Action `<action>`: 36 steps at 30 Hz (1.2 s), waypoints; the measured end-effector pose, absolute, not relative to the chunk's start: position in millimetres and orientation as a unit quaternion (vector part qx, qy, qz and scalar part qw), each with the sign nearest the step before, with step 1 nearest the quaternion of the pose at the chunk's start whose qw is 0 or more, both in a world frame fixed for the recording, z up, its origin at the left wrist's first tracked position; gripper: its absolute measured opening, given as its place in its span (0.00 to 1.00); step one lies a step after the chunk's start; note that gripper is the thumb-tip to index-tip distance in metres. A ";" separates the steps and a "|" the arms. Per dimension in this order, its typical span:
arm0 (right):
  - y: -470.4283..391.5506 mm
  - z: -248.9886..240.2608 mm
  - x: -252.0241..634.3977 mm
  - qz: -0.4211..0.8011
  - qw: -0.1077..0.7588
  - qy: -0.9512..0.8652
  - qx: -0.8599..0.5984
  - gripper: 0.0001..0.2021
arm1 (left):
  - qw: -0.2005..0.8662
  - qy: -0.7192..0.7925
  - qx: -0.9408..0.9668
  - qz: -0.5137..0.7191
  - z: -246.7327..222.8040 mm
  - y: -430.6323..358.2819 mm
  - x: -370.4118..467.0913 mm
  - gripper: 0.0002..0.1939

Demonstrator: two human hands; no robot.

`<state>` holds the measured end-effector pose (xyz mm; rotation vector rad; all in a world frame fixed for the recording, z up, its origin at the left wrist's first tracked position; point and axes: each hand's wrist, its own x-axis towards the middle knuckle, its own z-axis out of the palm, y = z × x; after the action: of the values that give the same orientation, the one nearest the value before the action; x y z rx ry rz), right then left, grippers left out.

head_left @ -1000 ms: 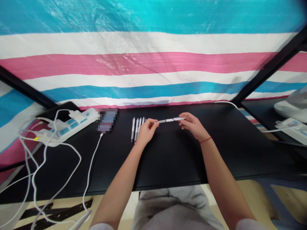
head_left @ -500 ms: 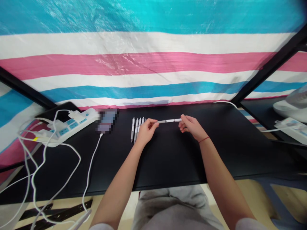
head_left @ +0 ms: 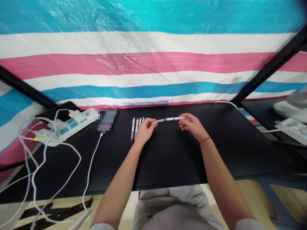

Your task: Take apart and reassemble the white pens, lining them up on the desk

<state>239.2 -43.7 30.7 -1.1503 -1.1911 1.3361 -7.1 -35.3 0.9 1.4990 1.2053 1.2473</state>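
Between my two hands a white and grey pen [head_left: 169,119] is stretched out nearly level above the black table [head_left: 172,153]. My left hand [head_left: 146,129] pinches its grey end between thumb and fingers. At the white end, my right hand [head_left: 191,124] has closed its thumb and fingertips on the pen; a thin red cord circles that wrist. Several similar white and grey pens [head_left: 132,129] lie side by side just left of my left hand, which partly covers them.
Left of the pens lies a phone [head_left: 107,120], blurred out, with a white cable [head_left: 92,159] running off the table's front edge. Farther left is a white power strip [head_left: 72,126] with tangled cords. A striped sheet [head_left: 153,64] hangs behind the table; another socket strip [head_left: 294,127] sits at right.
The pen has turned a little in my fingers, and the right fingers have shifted their grip at its white end. My left hand has barely moved.
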 end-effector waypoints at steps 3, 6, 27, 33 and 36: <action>-42.6 30.7 243.0 0.543 0.513 -0.468 -0.472 0.15 | 0.416 0.480 0.583 0.506 2.7 -33.4 -9.4 0.13; -40.2 30.0 247.6 0.527 0.541 -0.447 -0.480 0.13 | 0.424 0.485 0.564 0.516 5.8 -32.5 -11.2 0.15; -39.7 34.4 255.8 0.471 0.610 -0.426 -0.474 0.13 | 0.454 0.473 0.522 0.546 11.9 -30.8 -15.6 0.22; -39.1 31.5 253.6 0.473 0.596 -0.446 -0.472 0.13 | 0.447 0.469 0.546 0.531 9.7 -32.1 -13.8 0.19; -39.7 29.7 249.9 0.476 0.586 -0.462 -0.465 0.13 | 0.453 0.467 0.557 0.516 7.9 -34.1 -10.4 0.18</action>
<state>249.9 -39.7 29.7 -1.0836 -1.0780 1.1086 -10.4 -34.1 7.9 1.3741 1.1533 1.2739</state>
